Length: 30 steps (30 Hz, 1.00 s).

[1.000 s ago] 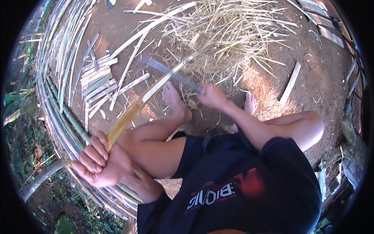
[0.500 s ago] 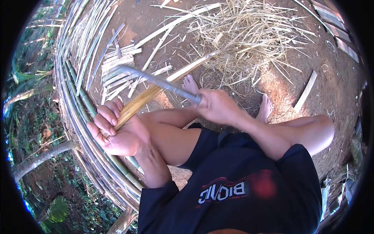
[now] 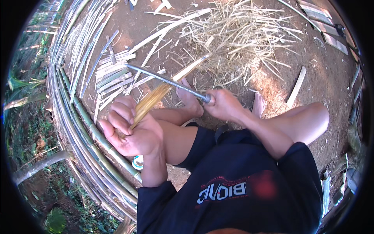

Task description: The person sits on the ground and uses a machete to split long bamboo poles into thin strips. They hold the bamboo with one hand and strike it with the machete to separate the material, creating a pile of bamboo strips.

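Observation:
My left hand (image 3: 134, 130), palm turned up, is closed round the lower end of a yellow-brown bamboo strip (image 3: 150, 103). The strip slants up to the right, and its far part is paler. In my right hand (image 3: 226, 105) is a long, thin-bladed knife (image 3: 150, 73), the fist wrapped round its handle so that only the collar end shows. The blade points to the upper left and crosses over the strip near its middle, seen nearly edge-on. Whether the edge touches the strip I cannot tell.
A heap of pale shavings (image 3: 237, 39) lies on the soil beyond my feet. Short split pieces (image 3: 113, 80) are stacked at left. Long bamboo poles (image 3: 83, 113) curve along the left side, with greenery beyond. A single flat slat (image 3: 297, 86) lies at right.
Both hands have shifted slightly right and down in view. The knife blade has turned from its flat side to nearly edge-on and still crosses the strip.

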### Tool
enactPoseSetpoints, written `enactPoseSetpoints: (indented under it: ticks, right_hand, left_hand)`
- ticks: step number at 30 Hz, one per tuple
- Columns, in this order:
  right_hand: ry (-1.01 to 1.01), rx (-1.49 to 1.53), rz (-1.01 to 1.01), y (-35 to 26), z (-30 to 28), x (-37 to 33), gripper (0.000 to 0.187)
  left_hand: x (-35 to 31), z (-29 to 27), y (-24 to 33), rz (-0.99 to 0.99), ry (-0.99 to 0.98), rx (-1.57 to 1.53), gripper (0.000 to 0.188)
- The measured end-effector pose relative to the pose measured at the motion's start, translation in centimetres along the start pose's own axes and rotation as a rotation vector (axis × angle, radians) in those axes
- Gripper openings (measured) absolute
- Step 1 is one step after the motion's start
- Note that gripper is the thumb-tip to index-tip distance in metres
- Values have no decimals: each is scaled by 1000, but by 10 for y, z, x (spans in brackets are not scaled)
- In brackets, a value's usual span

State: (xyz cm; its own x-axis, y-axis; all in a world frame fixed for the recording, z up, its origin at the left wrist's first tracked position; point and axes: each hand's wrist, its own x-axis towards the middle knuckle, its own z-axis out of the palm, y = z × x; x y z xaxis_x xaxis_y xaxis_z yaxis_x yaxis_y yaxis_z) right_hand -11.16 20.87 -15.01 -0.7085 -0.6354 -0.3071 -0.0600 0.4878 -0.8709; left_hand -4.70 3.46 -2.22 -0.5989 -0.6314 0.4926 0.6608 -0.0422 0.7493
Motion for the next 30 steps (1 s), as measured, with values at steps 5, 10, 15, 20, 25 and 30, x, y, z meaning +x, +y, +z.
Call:
enactPoseSetpoints:
  ticks: [5, 10, 15, 20, 25, 30]
  right_hand:
    - [52, 58, -209, -21, 2, -24, 14]
    - [-25, 10, 184, 29, -20, 1, 16]
    - [5, 159, -233, -10, 3, -39, 16]
    - [36, 124, -120, -5, -5, -16, 13]
    - [-60, 109, -186, -14, -7, -27, 12]
    - [34, 96, -142, -12, -12, -20, 14]
  left_hand:
    - [-10, 11, -4, -2, 30, -27, 48]
    - [-11, 11, -3, 11, -23, 34, 48]
    - [-15, 9, -1, -19, -49, 35, 49]
    - [0, 7, -3, -5, -42, 122, 50]
    - [-16, 8, -6, 53, -26, 144, 51]
    - [-12, 7, -6, 86, -81, 137, 51]
